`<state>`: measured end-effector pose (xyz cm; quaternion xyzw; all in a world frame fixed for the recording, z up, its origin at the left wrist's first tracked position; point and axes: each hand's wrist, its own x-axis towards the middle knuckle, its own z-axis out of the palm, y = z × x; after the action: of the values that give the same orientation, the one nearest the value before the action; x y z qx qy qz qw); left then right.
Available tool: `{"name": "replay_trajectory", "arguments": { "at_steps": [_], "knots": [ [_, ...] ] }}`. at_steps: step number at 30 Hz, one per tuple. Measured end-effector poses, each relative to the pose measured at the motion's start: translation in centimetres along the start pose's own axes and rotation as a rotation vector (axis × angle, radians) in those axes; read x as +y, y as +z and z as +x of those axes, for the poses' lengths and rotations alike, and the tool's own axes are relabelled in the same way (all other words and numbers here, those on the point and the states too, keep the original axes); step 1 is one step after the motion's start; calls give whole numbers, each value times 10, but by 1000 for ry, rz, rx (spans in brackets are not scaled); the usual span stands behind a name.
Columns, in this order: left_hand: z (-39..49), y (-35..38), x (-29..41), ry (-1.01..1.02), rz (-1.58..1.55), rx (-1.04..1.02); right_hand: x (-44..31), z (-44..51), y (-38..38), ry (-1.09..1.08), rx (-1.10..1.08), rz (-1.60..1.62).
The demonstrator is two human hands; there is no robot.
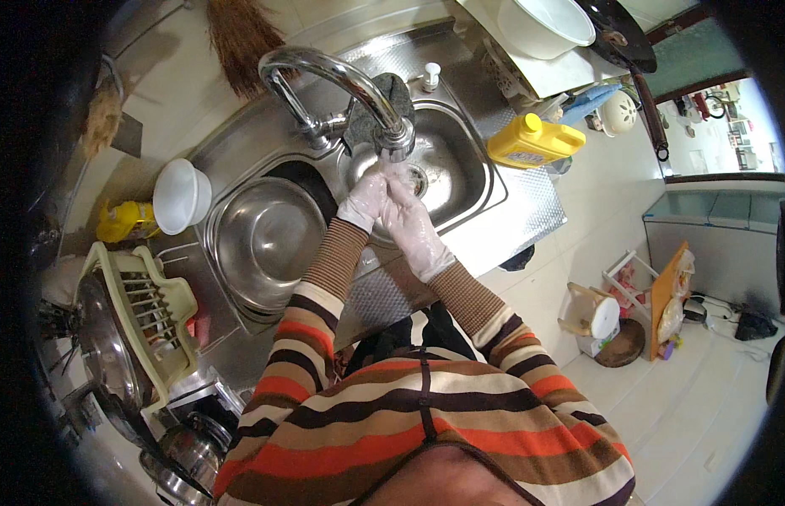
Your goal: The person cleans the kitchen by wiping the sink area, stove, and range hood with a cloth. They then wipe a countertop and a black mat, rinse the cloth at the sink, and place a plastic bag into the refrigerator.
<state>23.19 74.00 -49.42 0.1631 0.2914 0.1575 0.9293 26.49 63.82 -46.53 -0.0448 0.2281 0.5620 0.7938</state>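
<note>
My left hand [365, 197] and my right hand [413, 222], both in thin whitish gloves that look wet, meet under the spout of a chrome faucet [394, 142]. Water seems to run onto the fingers. Both are over the near edge of the right stainless steel sink basin [452, 152]. The fingers overlap, and whether they hold anything between them cannot be made out. Behind the spout a dark grey cloth [397, 101] hangs over the divide by the faucet base. A steel bowl [269, 240] sits in the left basin.
A yellow jug [535, 141] stands right of the basin, and a white soap pump [432, 74] behind it. To the left are a white plastic bowl [181, 196], a yellow bottle [128, 220] and a green dish rack [149, 316]. A white basin [547, 28] rests on a shelf at upper right.
</note>
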Motion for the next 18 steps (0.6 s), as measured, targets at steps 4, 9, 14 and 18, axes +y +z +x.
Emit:
{"name": "replay_trajectory", "arguments": {
  "at_steps": [4, 9, 14, 18],
  "knots": [
    [10, -1, -16, 53, 7, 234, 1, -11, -8, -191, -58, -715],
    [23, -16, -12, 465, 738, 636, -14, -2, -7, -625, -239, -2005],
    [-8, 21, 25, 692, 1524, 538, -41, 11, -10, -123, 21, -1734],
    [-9, 61, 93, 1393, 2459, 307, -60, 2, -15, -115, 68, -1763]
  ]
}}
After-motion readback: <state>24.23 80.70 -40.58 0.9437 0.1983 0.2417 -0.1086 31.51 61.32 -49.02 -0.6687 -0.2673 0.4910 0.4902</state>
